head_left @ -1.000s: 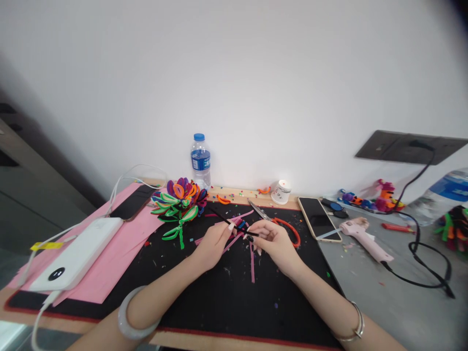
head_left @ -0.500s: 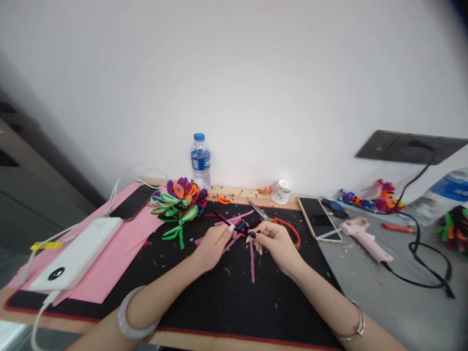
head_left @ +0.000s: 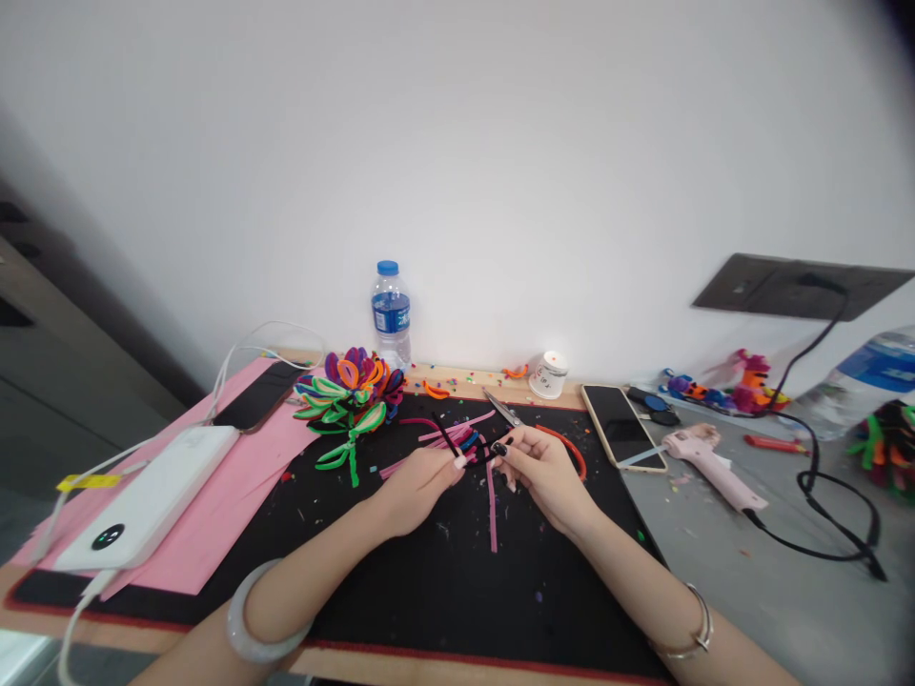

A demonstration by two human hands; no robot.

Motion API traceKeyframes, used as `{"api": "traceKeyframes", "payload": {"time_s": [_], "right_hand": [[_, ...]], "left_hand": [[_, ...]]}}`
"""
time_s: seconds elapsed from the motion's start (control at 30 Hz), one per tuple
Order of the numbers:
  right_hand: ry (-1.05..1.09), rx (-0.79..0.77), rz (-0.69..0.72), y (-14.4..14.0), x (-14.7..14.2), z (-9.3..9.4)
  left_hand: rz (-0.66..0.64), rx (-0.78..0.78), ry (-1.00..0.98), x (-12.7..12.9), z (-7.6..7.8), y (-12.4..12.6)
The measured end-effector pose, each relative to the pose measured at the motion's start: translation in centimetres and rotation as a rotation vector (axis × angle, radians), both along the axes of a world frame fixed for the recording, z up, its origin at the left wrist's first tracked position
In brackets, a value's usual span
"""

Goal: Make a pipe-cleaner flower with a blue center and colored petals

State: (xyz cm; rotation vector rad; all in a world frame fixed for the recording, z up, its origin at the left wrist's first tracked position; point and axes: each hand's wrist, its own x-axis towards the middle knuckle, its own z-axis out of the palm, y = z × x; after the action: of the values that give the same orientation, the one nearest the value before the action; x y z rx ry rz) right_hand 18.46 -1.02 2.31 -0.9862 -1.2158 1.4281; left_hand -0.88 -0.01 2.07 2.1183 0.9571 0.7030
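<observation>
Between my hands runs a black pipe cleaner (head_left: 446, 435), bent into a curve, with one end sticking up past my left fingers. My left hand (head_left: 423, 486) pinches it between thumb and forefinger. On the other side my right hand (head_left: 538, 474) grips its other part with closed fingertips. Just beneath and behind them lie several pink strips (head_left: 493, 514) and a small blue piece (head_left: 469, 441), partly covered by the hands. Scissors with orange handles (head_left: 564, 440) rest behind my right hand. Left of the hands lies a multicoloured pipe cleaner flower bunch (head_left: 354, 400).
A black mat (head_left: 443, 591) covers the desk, with scraps on it. Pink paper (head_left: 214, 534) bears a white power bank (head_left: 153, 495) and a dark phone (head_left: 261, 395). A bottle (head_left: 391, 319) and paper cup (head_left: 550, 374) stand behind; right are another phone (head_left: 621, 429) and a pink glue gun (head_left: 719, 467).
The black pipe cleaner's free end has swung from slanting left to more upright, and a curve now shows between my hands. My left hand has shifted slightly right and down.
</observation>
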Motion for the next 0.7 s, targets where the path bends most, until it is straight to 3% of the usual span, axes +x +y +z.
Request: {"api": "traceKeyframes", "payload": {"time_s": [0.4,0.57,0.7], "right_hand": [[0.066,-0.049,0.12,-0.4,-0.6,0.3],[0.171,-0.116,0.221,-0.9,-1.0,0.6],[0.22,-0.134,0.221,-1.0,-1.3,0.5]], "left_hand": [[-0.313,0.139,0.229,-0.3,0.1,-0.2],[-0.367,0.136,0.202,-0.1,0.6,-0.3],[-0.369,0.146,0.194,-0.2,0.4,-0.3]]}}
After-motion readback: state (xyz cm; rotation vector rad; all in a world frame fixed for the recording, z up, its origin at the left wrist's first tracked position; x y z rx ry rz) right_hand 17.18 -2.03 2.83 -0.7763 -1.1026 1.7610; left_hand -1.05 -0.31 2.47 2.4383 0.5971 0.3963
